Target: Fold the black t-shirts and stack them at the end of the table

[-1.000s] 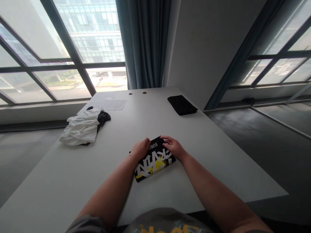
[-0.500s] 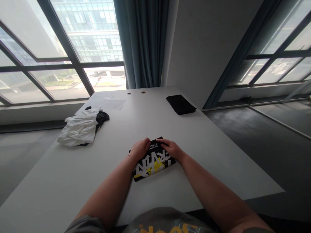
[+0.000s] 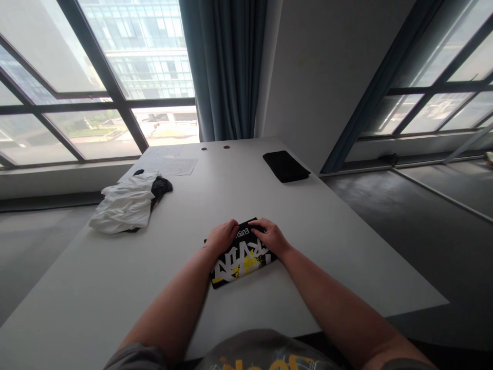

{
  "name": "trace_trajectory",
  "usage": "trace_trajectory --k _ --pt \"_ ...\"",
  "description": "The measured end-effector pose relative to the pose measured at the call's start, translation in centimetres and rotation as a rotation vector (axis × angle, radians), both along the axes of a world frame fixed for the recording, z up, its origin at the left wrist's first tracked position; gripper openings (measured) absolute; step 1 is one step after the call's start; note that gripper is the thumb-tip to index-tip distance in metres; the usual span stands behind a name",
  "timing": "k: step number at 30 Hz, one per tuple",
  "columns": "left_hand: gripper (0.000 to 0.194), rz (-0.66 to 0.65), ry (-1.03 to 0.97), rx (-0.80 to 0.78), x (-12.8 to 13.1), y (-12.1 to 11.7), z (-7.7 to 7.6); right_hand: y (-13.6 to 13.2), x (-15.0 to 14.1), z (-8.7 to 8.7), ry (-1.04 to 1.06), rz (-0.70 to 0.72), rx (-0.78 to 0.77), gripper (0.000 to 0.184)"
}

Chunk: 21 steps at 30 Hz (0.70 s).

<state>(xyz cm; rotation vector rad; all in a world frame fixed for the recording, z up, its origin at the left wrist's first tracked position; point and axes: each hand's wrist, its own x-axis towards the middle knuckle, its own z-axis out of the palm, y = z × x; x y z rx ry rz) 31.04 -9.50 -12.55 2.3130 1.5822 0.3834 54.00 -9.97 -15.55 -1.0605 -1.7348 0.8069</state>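
A black T-shirt (image 3: 243,263), folded into a small rectangle with large white and yellow lettering, lies tilted on the white table in front of me. My left hand (image 3: 224,237) rests over its far left part, fingers closed on the far edge. At the far right corner, my right hand (image 3: 270,236) is curled, with thumb and fingers gripping the cloth. The fingertips' undersides are hidden, and both hands cover part of the print.
A heap of white and black clothes (image 3: 125,203) lies at the table's left edge. Behind it are sheets of paper (image 3: 179,165). A folded black cloth (image 3: 286,165) sits at the far right. Two round holes mark the table's (image 3: 231,190) far end, before a blue curtain (image 3: 227,72).
My right hand's fingers have bent in more at the T-shirt's far right corner. My left hand and the T-shirt stay almost where they were.
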Motion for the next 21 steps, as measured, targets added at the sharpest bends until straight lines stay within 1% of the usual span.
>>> trace_trajectory --k 3,6,11,15,18,21 --pt "0.027 0.006 -0.005 -0.005 0.0 -0.1 0.1 -0.1 -0.1 0.3 -0.021 -0.009 0.038 0.022" --pt "0.028 0.011 -0.004 -0.006 0.1 -0.1 0.2 -0.2 0.1 0.5 -0.020 -0.004 0.028 0.022" --pt "0.028 0.022 0.010 -0.013 0.0 0.0 0.2 -0.3 1.2 1.4 0.049 0.151 -0.095 0.031" --pt "0.030 0.073 0.036 -0.031 0.0 0.0 0.2 -0.1 1.8 1.9 0.053 0.231 -0.216 0.042" --pt "0.030 0.100 0.042 -0.036 -0.1 0.1 0.2 0.2 1.8 2.0 -0.019 0.276 -0.273 0.040" --pt "0.031 0.103 0.042 -0.036 -0.1 0.1 0.3 0.3 1.6 1.8 -0.066 0.272 -0.263 0.035"
